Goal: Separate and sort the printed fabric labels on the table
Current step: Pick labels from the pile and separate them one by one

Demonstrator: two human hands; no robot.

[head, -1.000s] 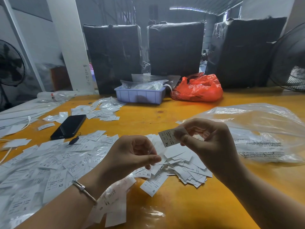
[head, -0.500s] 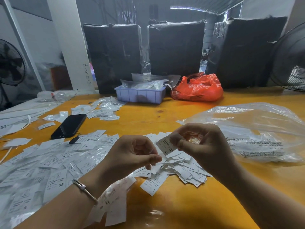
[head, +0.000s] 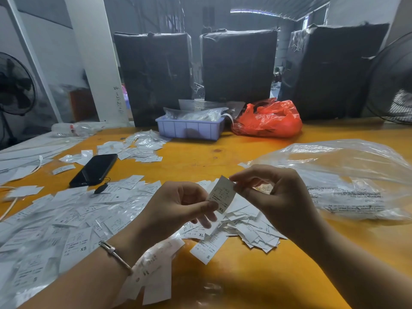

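Observation:
A white printed label marked XL (head: 221, 195) hangs upright between both hands above the yellow table (head: 223, 275). My right hand (head: 274, 197) pinches its top edge. My left hand (head: 178, 208) pinches its lower left side between thumb and fingers. Directly below lies a small heap of white labels (head: 247, 230), some showing XL and S. A wide spread of labels under clear film (head: 66, 219) covers the table to the left, one marked XS. Another strip of labels (head: 156, 270) lies under my left wrist.
A black phone (head: 94, 169) lies left of centre. A large clear plastic bag (head: 347, 179) sits at the right. At the back stand a lilac tray (head: 189, 129), a red bag (head: 267, 119) and black wrapped bales (head: 238, 65). More labels (head: 138, 148) lie near the tray.
My right hand brought the XL label down and left, turning it upright. My left hand now pinches its lower side; before, it was curled and apart from the label.

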